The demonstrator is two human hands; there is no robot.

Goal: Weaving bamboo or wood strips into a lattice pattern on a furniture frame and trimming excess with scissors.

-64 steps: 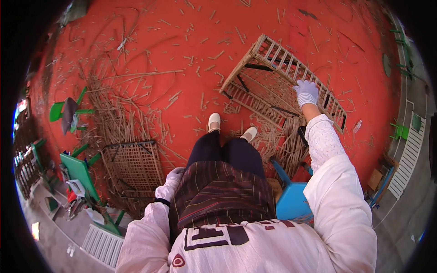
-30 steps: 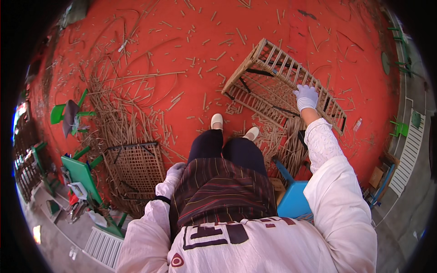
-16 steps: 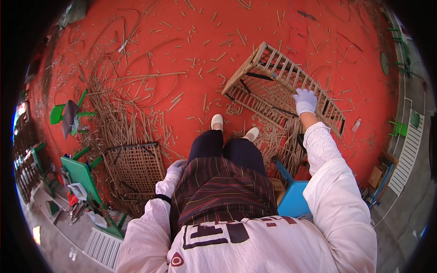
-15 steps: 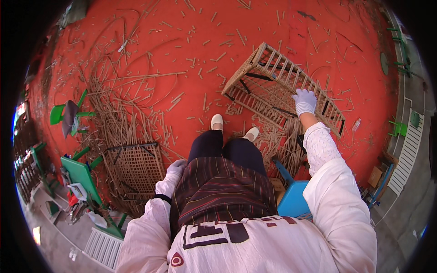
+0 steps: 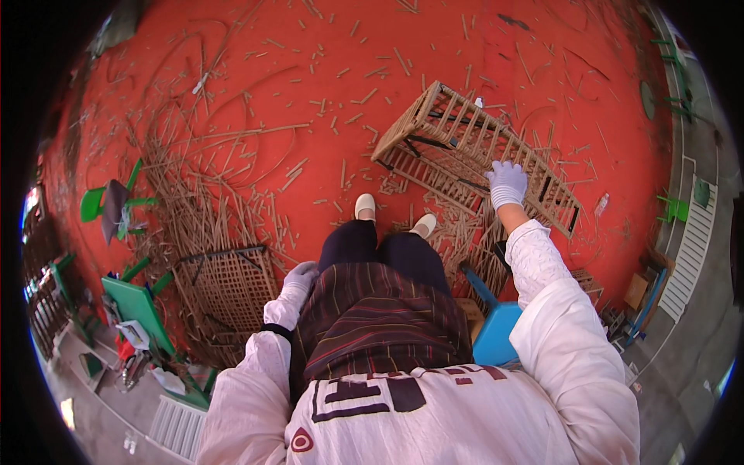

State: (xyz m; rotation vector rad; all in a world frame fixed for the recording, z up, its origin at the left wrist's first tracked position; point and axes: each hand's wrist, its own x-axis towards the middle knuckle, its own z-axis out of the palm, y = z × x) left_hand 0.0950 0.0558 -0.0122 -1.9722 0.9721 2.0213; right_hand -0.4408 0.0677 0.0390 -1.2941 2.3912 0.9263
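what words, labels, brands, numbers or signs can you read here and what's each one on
No readable text.
Pale shirt: large dark block print, broken up by folds; no whole word can be made out.
Round dark-red emblem on the shirt: no lettering can be made out.
Clear bottle on the red floor: too small to tell whether it carries any text.

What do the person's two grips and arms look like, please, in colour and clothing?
The right grip and the left grip wear pale lavender gloves; the right glove has a ribbed cuff. Both arms have loose whitish-pink sleeves; the lower right sleeve looks textured. A narrow black band circles the left sleeve.
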